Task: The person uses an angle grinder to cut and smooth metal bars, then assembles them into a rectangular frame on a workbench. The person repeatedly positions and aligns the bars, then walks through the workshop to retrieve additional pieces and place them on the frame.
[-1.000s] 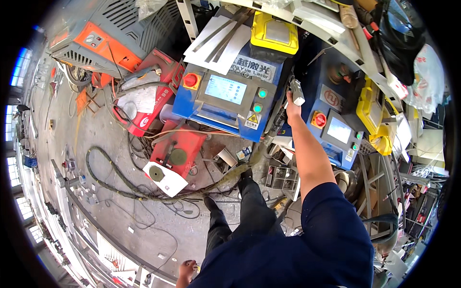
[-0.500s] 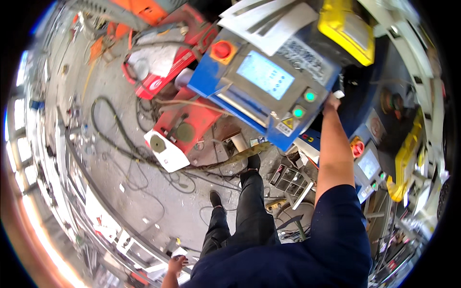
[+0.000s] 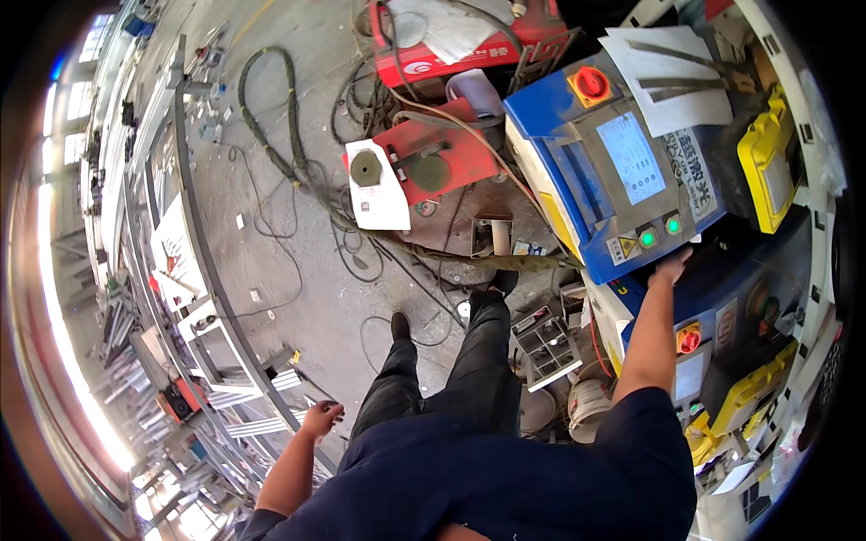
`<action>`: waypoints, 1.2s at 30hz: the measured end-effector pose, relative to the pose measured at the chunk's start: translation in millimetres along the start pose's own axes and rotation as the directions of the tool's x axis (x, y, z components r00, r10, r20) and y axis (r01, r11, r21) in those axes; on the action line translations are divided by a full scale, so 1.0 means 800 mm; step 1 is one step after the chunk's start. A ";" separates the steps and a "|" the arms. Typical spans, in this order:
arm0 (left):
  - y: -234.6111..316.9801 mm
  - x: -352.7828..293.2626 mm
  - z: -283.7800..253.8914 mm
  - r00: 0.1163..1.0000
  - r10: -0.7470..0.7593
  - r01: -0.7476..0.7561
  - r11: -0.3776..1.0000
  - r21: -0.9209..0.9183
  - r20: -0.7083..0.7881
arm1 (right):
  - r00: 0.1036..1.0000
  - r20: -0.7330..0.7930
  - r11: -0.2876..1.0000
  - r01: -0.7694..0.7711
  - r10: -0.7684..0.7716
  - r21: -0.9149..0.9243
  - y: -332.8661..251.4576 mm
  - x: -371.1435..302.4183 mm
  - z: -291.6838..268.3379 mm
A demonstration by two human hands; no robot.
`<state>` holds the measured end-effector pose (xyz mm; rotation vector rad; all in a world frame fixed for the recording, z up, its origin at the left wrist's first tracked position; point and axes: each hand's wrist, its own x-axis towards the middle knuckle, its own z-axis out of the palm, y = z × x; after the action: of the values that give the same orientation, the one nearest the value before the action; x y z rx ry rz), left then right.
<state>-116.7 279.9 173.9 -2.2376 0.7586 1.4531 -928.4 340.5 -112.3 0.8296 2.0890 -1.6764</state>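
My right arm reaches out to a blue-cased control machine (image 3: pixel 577 180) with a lit screen (image 3: pixel 630 158). My right hand (image 3: pixel 669 266) is at its lower right edge, just below two green-lit buttons (image 3: pixel 660 232). A small white tip (image 3: pixel 695 239) shows beyond the fingers; the casing's shadow hides most of their grip. Low on the left, my left hand (image 3: pixel 322 419) hangs beside my leg with its fingers curled in. Whether anything small is inside them cannot be made out.
A red emergency knob (image 3: pixel 592 83), paper with metal strips (image 3: pixel 672 77) and a yellow case (image 3: pixel 767 167) top the machine. A second blue machine (image 3: pixel 767 270) stands beside it. Cables (image 3: pixel 343 221), a red plate (image 3: pixel 442 153), a parts tray (image 3: pixel 547 347) and a bucket (image 3: pixel 591 406) crowd the floor. A metal frame (image 3: pixel 216 261) runs along the left.
The view has turned, so the machine appears farther right and lower. My right hand stays at its edge. My left hand has come higher into view.
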 end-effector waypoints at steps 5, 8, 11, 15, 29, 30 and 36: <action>-0.003 0.041 -0.009 0.990 0.126 -0.120 0.989 -0.091 0.063 | 0.967 0.021 0.932 0.251 -0.254 -0.262 0.120 -0.040 -0.117; -0.047 0.042 -0.024 0.992 0.127 -0.127 0.992 -0.022 0.009 | 0.987 0.136 0.935 0.127 -0.086 -0.330 0.170 -0.184 -0.123; -0.103 0.077 -0.040 0.982 0.182 -0.179 0.981 0.070 -0.048 | 0.926 0.367 0.809 0.145 0.092 -0.569 0.215 -0.257 -0.154; -0.171 0.119 -0.065 0.983 0.186 -0.185 0.981 0.051 -0.006 | 0.810 0.585 0.520 0.481 0.047 -0.706 0.242 -0.318 -0.160; -0.616 0.204 -0.144 0.916 -0.281 0.003 0.717 -0.697 -0.285 | -0.064 0.996 0.227 0.971 -0.059 0.076 0.299 -0.782 0.042; -0.644 0.213 -0.124 0.905 -0.338 0.020 0.643 -0.765 -0.260 | -0.079 0.997 0.226 0.971 0.015 0.074 0.313 -0.822 0.053; -0.680 0.209 0.000 0.886 -0.456 0.155 0.459 -0.875 -0.082 | -0.280 0.900 -0.001 0.955 0.333 0.297 0.398 -0.988 0.087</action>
<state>272.0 669.1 27.6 -3.1496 -0.5028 1.4534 -124.4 134.4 92.6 -1.8568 1.4577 -0.2018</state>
